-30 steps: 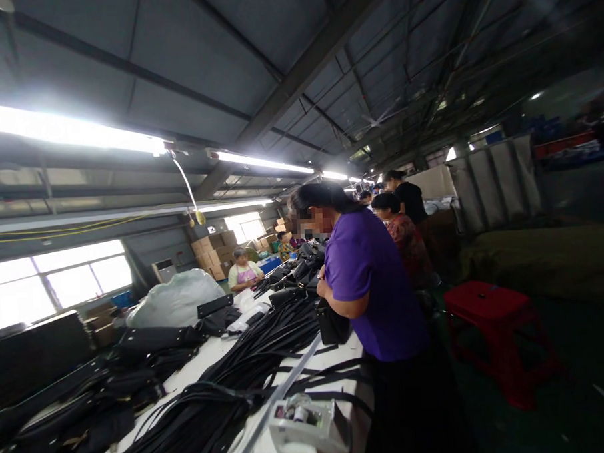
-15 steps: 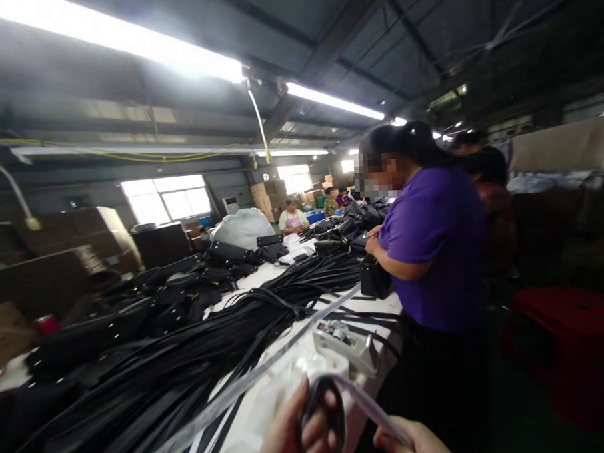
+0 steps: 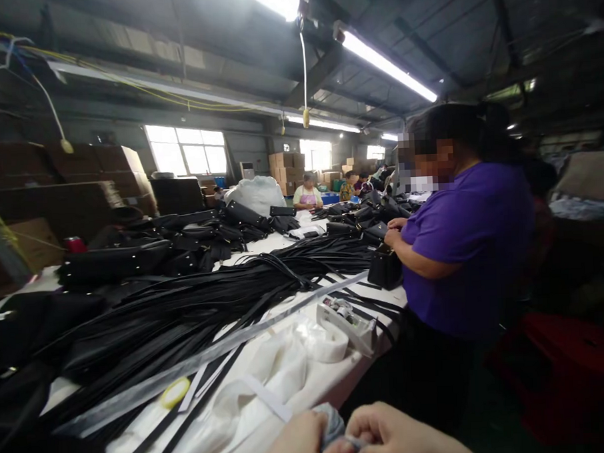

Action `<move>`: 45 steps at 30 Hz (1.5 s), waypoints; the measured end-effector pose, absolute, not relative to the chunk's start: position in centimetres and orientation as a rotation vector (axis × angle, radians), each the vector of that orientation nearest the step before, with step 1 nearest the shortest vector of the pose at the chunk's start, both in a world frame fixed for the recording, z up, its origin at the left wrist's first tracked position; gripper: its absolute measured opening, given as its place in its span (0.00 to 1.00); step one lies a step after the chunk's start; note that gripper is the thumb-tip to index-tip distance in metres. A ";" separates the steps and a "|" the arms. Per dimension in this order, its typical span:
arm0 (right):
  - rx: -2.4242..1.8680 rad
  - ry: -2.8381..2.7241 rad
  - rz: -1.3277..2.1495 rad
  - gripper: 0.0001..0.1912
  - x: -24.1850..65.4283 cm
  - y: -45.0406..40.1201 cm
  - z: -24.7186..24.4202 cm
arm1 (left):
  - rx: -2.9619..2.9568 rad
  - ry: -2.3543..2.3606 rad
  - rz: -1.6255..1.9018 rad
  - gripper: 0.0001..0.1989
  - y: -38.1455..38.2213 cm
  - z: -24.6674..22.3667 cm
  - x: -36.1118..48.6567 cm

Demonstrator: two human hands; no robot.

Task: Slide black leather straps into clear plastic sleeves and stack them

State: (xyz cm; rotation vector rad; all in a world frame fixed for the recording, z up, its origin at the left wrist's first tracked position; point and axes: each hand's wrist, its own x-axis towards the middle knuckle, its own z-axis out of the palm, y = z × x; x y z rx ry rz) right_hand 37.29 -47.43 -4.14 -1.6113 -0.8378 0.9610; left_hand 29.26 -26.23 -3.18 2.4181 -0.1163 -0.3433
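Head view: both hands (image 3: 341, 442) around a soft, crumpled grey wad (image 3: 333, 422).

I am standing in a bag-making factory hall, at a long white worktop (image 3: 333, 379) heaped with black straps (image 3: 195, 304) and bags (image 3: 366, 217), co-workers (image 3: 463, 246) alongside, cardboard boxes (image 3: 284, 166) stacked under strip lights (image 3: 390, 66).

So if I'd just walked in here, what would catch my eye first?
Probably the great heap of black straps sprawled across the long white table, filling the left and middle. Next, the person in a purple shirt standing at the table's right edge, handling a small black bag. At the very bottom, the left hand and right hand pinch a small grey item between them.
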 end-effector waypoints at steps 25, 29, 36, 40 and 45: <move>-1.438 -0.796 0.764 0.32 31.3 -42.8 -8.0 | 1.054 0.208 -0.616 0.37 -24.7 -5.1 26.7; -1.544 -0.721 0.727 0.33 32.0 -42.7 -8.4 | 0.812 0.378 -0.466 0.37 -25.7 -5.9 26.3; -1.220 -0.264 0.897 0.28 31.6 -42.4 -11.0 | 0.748 0.324 -0.404 0.32 -26.4 -7.1 26.9; -1.172 -0.323 0.898 0.27 31.8 -42.8 -11.1 | 0.994 0.375 -0.332 0.29 -26.5 -7.1 26.9; -1.259 -0.448 0.921 0.25 32.5 -43.2 -11.0 | 1.307 0.333 -0.202 0.28 -26.4 -7.4 26.6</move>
